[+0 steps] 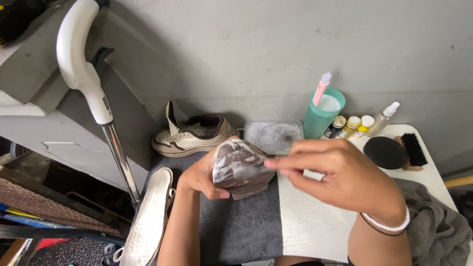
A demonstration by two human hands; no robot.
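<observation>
**Foam-covered sneaker sole being scrubbed between two hands**

Foam, white and patchy, is coating the upturned sole of a brown sneaker [241, 167], which is being held above a dark grey mat [241, 226] on the white table [315, 221]. The left hand [199, 175] is cupping the shoe from its near side, fingers wrapping around the edge and thumb pressing underneath. The right hand [340, 170], wearing a white bead bracelet [389, 224] at the wrist, is closing its fingers on a small brush [253, 170] whose blurred head is lying against the sole; the handle is hidden inside the grip.

Just beyond the hands, a foamy clear tray [274, 135] is sitting on the table, and to the left of it the matching cream and brown sneaker [192, 135] is resting on its sole. Beyond the right hand, a teal cup [322, 116] is holding a pink brush [321, 88]; beside it are standing three small bottles [351, 126] and a clear spray bottle [383, 118]. Further right are lying a round black sponge [385, 152] and a wooden bristle brush [411, 151]. A grey cloth [433, 221] is bunching under the right forearm. Left of the left forearm, a pale insole [148, 219] is lying sole-side up, and a crutch [93, 93] is leaning against the wall.
</observation>
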